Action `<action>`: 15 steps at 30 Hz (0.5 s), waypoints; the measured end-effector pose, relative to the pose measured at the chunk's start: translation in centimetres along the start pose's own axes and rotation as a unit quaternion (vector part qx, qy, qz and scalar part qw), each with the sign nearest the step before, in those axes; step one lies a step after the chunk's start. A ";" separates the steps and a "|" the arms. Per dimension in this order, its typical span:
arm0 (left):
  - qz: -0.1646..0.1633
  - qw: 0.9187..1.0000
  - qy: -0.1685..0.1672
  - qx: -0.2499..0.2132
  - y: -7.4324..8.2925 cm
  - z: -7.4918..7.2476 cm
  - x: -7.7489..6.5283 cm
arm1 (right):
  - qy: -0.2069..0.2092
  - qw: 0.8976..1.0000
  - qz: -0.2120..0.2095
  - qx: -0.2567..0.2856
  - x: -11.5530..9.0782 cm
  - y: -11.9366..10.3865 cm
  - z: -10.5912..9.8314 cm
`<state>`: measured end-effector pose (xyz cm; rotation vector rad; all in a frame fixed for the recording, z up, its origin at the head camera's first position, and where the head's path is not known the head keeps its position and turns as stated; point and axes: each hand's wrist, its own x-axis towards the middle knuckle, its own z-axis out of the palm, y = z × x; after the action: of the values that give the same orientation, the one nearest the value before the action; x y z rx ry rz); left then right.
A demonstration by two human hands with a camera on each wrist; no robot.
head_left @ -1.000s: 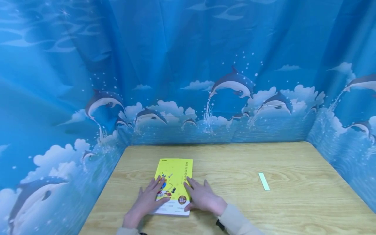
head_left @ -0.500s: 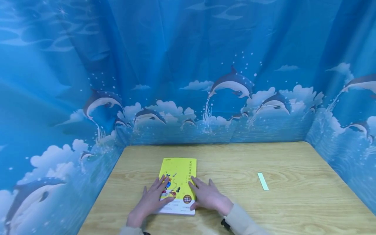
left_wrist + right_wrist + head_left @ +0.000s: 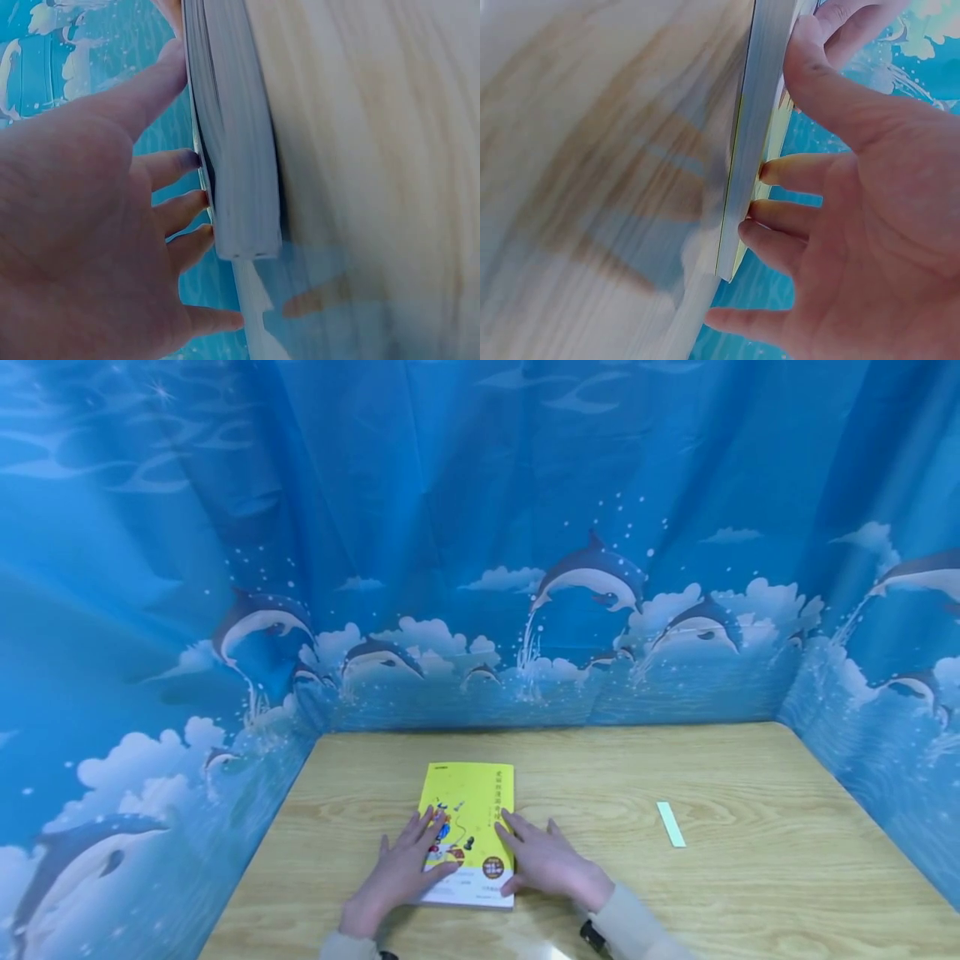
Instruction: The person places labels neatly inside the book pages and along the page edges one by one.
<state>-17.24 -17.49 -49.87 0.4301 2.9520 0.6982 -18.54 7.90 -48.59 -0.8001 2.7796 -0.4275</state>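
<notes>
A thick book point(image 3: 476, 802) with a yellow cover and a white band along its lower part lies flat on the wooden table. My left hand point(image 3: 399, 872) rests on its left side, fingers spread and extended over the cover picture. On the other side, my right hand point(image 3: 551, 860) touches the right edge with outstretched fingers, its thumb near the lower corner. The left wrist view shows the page block point(image 3: 240, 142) beside the spread left fingers. In the right wrist view, the right fingertips meet the book's side point(image 3: 761, 127).
A pale green strip point(image 3: 671, 824) lies on the table point(image 3: 585, 768) to the right of the book. Blue curtains point(image 3: 450, 527) printed with dolphins and clouds stand behind the table and along both sides.
The book has slid to the right across the table, with both hands moving along on it. The pale green strip has stayed in place.
</notes>
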 end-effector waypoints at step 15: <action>0.022 1.000 -0.019 -0.006 0.6 0.4 0.5 | 0.002 1.000 -0.002 0.020 -1.0 2.1 -0.2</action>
<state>-17.53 -16.63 -49.96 0.5021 2.9094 0.7038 -18.75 10.22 -48.95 -0.7978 2.7641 -0.4829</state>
